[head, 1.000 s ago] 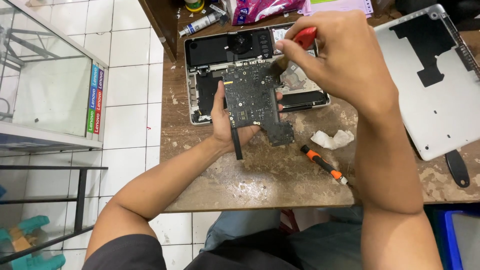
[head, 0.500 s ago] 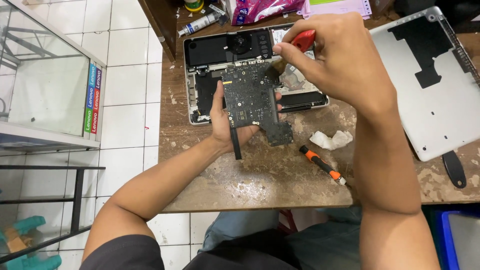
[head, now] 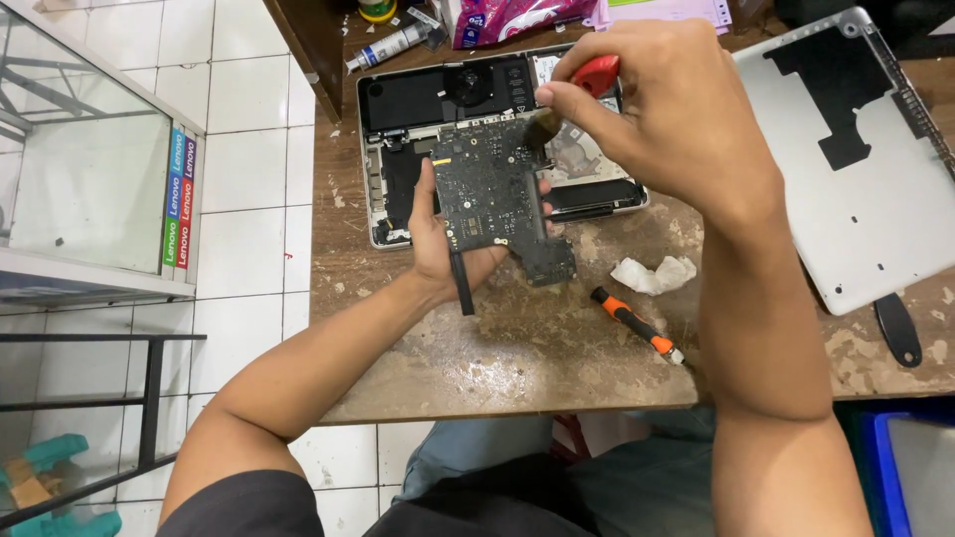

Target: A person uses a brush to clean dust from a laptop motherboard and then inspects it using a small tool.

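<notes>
Your left hand [head: 438,234] is clamped around a dark laptop logic board [head: 494,194], holding it up just above the opened laptop chassis [head: 408,99] on the worn wooden table [head: 517,348]. Your right hand [head: 667,109] is closed on a red-handled brush [head: 594,75], whose bristle end meets the board's upper right corner. A black strip hangs from the board past your left wrist. Near your right forearm lie a crumpled white tissue [head: 652,275] and an orange-and-black screwdriver [head: 637,325]. The laptop's silver bottom cover [head: 856,199] rests farther right, inner side up.
</notes>
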